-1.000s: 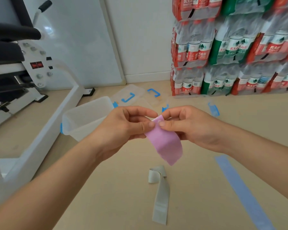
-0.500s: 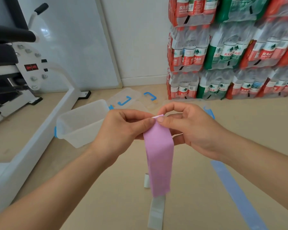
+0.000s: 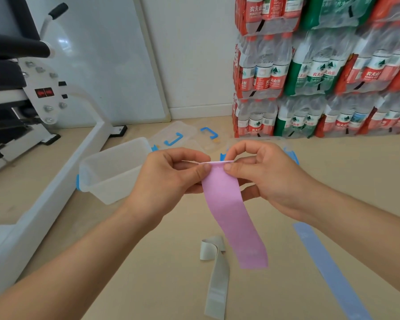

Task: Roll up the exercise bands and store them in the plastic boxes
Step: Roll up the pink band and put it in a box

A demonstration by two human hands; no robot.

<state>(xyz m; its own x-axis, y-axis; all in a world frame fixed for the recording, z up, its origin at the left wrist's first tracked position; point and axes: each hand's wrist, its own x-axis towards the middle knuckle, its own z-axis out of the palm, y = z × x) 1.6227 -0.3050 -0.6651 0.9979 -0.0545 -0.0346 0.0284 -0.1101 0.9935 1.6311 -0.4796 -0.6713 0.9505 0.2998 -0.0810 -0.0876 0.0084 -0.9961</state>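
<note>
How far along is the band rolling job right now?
Nothing stored yet: the clear box looks empty. In hand: both hands, left and right, pinch the pink band at its top edge, unrolled. Left: the grey band and blue band lie on the floor.

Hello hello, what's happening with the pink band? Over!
Both hands, left hand and right hand, pinch pink band by its top edge. Unrolled, hanging. Open plastic box left, nothing blocking.

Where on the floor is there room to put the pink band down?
Bare floor lies left of the grey band, beside the white machine base. Another open strip runs between the blue band and the water-bottle packs. Around the clear box and lids it is crowded.
</note>
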